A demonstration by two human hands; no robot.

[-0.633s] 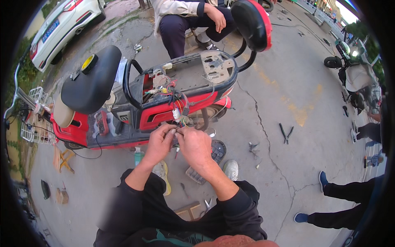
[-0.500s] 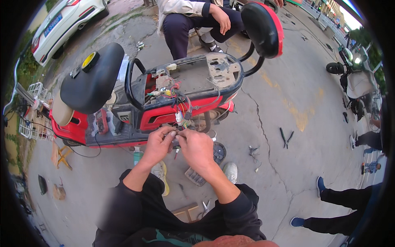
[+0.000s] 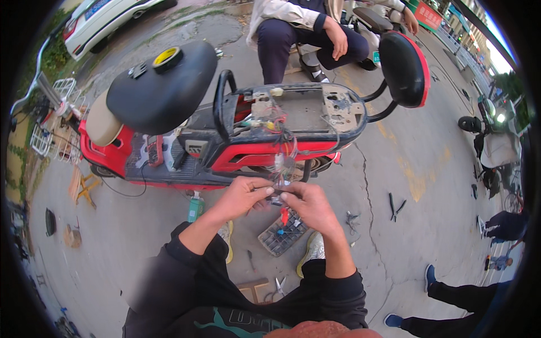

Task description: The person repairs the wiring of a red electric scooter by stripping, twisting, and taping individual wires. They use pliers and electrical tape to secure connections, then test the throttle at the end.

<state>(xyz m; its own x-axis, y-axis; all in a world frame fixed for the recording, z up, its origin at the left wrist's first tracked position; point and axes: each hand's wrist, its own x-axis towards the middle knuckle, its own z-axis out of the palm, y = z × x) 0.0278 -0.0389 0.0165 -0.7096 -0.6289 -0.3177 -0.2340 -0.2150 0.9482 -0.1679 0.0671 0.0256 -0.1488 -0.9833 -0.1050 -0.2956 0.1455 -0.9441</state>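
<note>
A red and black electric scooter (image 3: 225, 163) stands side-on before me, its seat compartment open. A bundle of thin coloured wires (image 3: 286, 147), with a white connector (image 3: 278, 161) among them, hangs down its near side. At the bundle's lower end my left hand (image 3: 243, 198) pinches the wires between thumb and fingers. Right beside it, my right hand (image 3: 309, 206) is also closed on the wires, fingertips nearly touching the left's. Blur and the fingers hide the exact piece held. Just below the fingertips a small red piece (image 3: 284, 215) shows.
Beneath my hands lies a divided parts tray (image 3: 276, 239). Pliers (image 3: 396, 207) rest on the ground at right, scissors (image 3: 280, 285) between my legs. A red multimeter (image 3: 153, 151) sits on the footboard, yellow tape (image 3: 167, 58) on the black seat. A seated person (image 3: 307, 34) is behind the scooter.
My view has shifted, so the scooter and both hands sit further right in the picture. The parts tray shows more fully. Both hands stay close together at the wires.
</note>
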